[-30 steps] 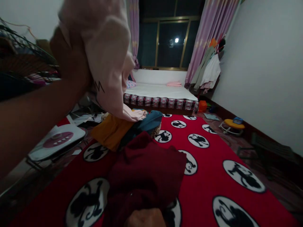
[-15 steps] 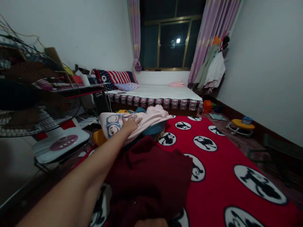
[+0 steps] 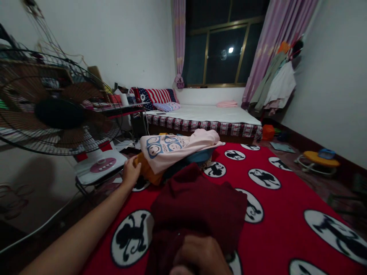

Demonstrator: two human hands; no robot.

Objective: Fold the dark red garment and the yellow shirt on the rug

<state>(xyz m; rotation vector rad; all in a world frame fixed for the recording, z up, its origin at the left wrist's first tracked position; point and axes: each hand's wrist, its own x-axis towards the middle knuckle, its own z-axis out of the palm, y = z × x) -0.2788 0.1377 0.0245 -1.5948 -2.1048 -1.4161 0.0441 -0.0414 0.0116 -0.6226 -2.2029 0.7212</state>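
Pinching likely soft, light mustard cloth by its ten-o'clock edge, the left hand holds well; the right hand: can't tell.

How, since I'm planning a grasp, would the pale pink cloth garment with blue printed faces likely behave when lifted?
The pale pink cloth garment will probably sag, since it drapes over the teal cloth beneath. Its bunched folds suggest it may crumple easily.
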